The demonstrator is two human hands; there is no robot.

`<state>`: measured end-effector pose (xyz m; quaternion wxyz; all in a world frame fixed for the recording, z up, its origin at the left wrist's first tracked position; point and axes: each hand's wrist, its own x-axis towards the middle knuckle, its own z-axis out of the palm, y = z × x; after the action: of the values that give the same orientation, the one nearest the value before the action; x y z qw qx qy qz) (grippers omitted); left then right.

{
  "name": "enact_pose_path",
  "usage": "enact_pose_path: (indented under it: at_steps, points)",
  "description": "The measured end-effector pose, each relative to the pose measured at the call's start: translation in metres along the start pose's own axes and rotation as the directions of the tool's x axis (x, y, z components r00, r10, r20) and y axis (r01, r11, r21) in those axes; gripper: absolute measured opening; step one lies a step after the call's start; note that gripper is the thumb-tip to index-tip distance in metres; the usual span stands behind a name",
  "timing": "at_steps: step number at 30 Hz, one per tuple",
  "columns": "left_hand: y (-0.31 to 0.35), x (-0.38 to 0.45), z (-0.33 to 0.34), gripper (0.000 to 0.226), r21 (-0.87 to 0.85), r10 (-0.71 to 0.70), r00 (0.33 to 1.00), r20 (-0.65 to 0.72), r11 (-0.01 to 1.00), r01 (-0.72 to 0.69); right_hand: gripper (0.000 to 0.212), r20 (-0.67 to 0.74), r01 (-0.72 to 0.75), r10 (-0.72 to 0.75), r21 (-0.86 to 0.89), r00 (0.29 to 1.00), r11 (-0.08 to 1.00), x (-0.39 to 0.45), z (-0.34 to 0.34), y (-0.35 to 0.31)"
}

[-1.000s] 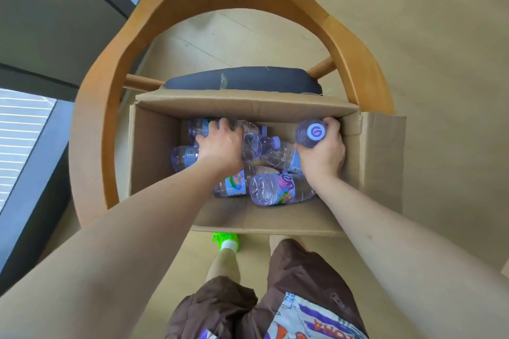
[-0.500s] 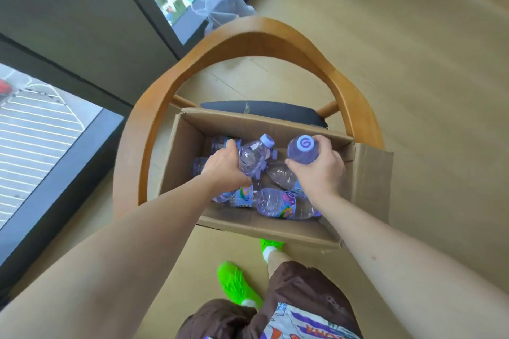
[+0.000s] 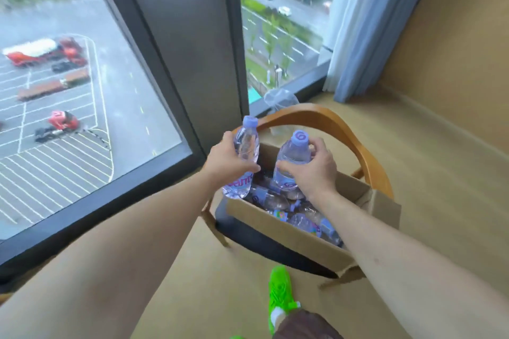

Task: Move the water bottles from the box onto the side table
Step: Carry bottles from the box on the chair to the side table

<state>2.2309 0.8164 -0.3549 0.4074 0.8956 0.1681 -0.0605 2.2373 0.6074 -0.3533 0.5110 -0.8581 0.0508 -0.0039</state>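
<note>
While fingers (image 3: 254,168) of the left hand (image 3: 225,158) are curled round one upright water bottle (image 3: 243,157), a second bottle (image 3: 290,165) is gripped by the right hand (image 3: 314,170), both held above the cardboard box (image 3: 292,234) on the chair (image 3: 366,157), where more bottles (image 3: 300,217) lie.

We see the box (image 3: 289,231) sitting on the chair (image 3: 355,143), more bottles (image 3: 297,215) lying inside it. Above it our left hand (image 3: 228,158) holds one bottle (image 3: 243,157), our right hand (image 3: 311,170) another (image 3: 292,162) just beside it; the window (image 3: 82,91) stands behind
</note>
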Motion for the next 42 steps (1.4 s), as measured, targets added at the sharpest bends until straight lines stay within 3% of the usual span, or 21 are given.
enact_pose_path:
  at_steps: [8,13,17,20,25,31,36,42]
  points:
    - [0.001,-0.114,-0.116,0.069,-0.105,-0.006,0.959,-0.282,0.994,-0.025,0.054,0.133,0.247,-0.264,0.131,0.955,0.96,-0.075,0.016,-0.108]
    - [-0.011,-0.197,-0.164,0.075,-0.139,-0.077,0.856,-0.512,0.99,0.006,0.046,0.258,0.404,-0.441,0.185,0.86,0.896,-0.116,0.037,-0.153]
    - [-0.028,-0.272,-0.181,0.082,-0.195,-0.222,0.702,-0.676,0.973,0.121,0.041,0.395,0.505,-0.567,0.259,0.722,0.823,-0.162,0.047,-0.175]
    - [-0.044,-0.338,-0.18,0.087,-0.22,-0.313,0.608,-0.73,0.949,0.224,0.037,0.481,0.527,-0.619,0.329,0.62,0.784,-0.209,0.054,-0.186]
    - [-0.072,-0.47,-0.168,0.077,-0.336,-0.445,0.434,-0.783,0.891,0.307,0.047,0.645,0.5,-0.646,0.434,0.409,0.75,-0.315,0.067,-0.193]
    - [-0.097,-0.641,-0.158,0.084,-0.449,-0.519,0.165,-0.839,0.831,0.329,0.034,0.665,0.489,-0.736,0.603,0.128,0.63,-0.479,0.06,-0.207]
    - [-0.125,-0.805,-0.137,0.08,-0.53,-0.544,-0.079,-0.836,0.759,0.378,0.04,0.662,0.484,-0.746,0.679,-0.079,0.551,-0.637,0.047,-0.205]
    - [-0.16,-1.017,-0.098,0.081,-0.652,-0.581,-0.302,-0.756,0.627,0.426,0.037,0.675,0.36,-0.686,0.733,-0.273,0.578,-0.846,0.021,-0.173]
